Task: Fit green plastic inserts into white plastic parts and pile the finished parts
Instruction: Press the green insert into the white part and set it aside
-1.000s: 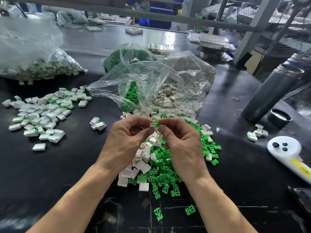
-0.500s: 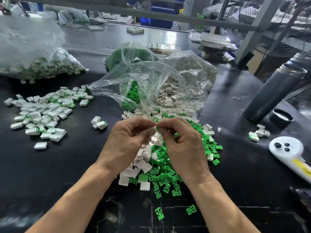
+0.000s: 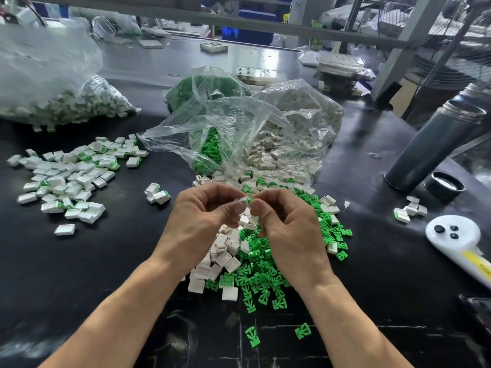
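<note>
Over the loose heap at mid-table, the left hand [image 3: 204, 216] pinches a white part [image 3: 241, 201] while the right hand [image 3: 288, 229] pinches a green insert [image 3: 249, 200] against its end – seemingly mid-fit. Done parts [image 3: 66, 179] lie piled well to the left, with a bagful [image 3: 77, 102] behind. Plenty remains: loose whites [image 3: 220, 257], greens [image 3: 261, 277] and 2 open bags [image 3: 247, 134] still holding stock.

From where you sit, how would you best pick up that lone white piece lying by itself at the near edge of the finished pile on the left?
Pinch the lone white piece across its two long sides, coming straight down from above. It lies flat on the black table, apart from the finished pile, so nothing crowds those sides. A flat, low block leaves little to catch from the side.
</note>
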`<state>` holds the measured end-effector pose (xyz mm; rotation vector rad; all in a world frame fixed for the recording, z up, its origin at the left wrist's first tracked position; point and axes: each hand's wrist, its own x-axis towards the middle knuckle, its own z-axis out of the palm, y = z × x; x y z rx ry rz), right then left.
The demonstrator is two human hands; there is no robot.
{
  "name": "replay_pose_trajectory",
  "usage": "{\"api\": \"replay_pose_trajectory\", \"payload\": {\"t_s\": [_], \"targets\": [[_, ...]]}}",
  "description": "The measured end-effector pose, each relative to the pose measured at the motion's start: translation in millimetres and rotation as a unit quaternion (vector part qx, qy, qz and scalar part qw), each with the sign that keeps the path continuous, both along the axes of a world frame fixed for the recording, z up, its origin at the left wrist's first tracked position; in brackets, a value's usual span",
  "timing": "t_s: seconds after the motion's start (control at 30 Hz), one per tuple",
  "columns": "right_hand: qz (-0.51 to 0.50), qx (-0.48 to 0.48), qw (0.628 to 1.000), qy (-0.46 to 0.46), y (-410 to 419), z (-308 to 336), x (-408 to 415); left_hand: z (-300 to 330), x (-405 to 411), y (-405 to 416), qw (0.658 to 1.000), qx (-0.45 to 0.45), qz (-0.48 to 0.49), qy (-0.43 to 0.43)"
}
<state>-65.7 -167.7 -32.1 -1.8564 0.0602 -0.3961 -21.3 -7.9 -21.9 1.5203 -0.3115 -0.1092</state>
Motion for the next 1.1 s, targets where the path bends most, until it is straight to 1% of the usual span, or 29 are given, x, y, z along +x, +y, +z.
{"api": "replay_pose_trajectory", "payload": {"t_s": [0.1, 0.2, 0.4, 0.6, 0.63, 0.67, 0.73, 0.8, 0.97, 1.1], "targets": [[-0.016, -0.103, 0.994, -0.035, 2.6, 1.7, -0.6, 1.7, -1.4, 0.9, 0.998, 0.045, 0.014, -0.032], [-0.023, -0.159, 0.986, -0.047, 5.3, 5.6, -1.5, 3.7, -3.0, 1.2, 0.994, 0.088, 0.022, -0.056], [-0.030, -0.195, 0.980, -0.035, 6.0, 7.9, -3.4, 4.9, -2.9, -2.0, 0.984, 0.150, 0.026, -0.090], [-0.048, -0.234, 0.969, -0.061, 10.9, 5.2, -4.7, 3.1, -2.3, -1.7, 0.975, 0.187, 0.031, -0.118], [-0.049, -0.222, 0.972, -0.058, 10.9, 4.1, -4.5, 2.7, -2.3, -1.2, 0.975, 0.185, 0.032, -0.115], [-0.048, -0.188, 0.980, -0.049, 10.1, 2.8, -3.7, 2.6, -2.3, -1.2, 0.979, 0.174, 0.035, -0.104], [-0.042, -0.082, 0.995, -0.023, 8.9, 1.5, -3.1, 2.6, -2.7, -2.5, 0.988, 0.134, 0.040, -0.069], [-0.038, -0.011, 0.999, -0.014, 8.9, 1.0, -3.2, 3.5, -3.5, -4.3, 0.993, 0.102, 0.039, -0.042], [-0.023, 0.053, 0.998, -0.016, 8.5, 0.4, -4.3, 4.9, -6.1, -8.7, 0.999, 0.045, 0.018, -0.002], [-0.012, 0.087, 0.996, -0.020, 7.2, 2.7, -3.7, 2.9, -4.8, -10.3, 0.999, 0.027, 0.018, -0.007]]}}
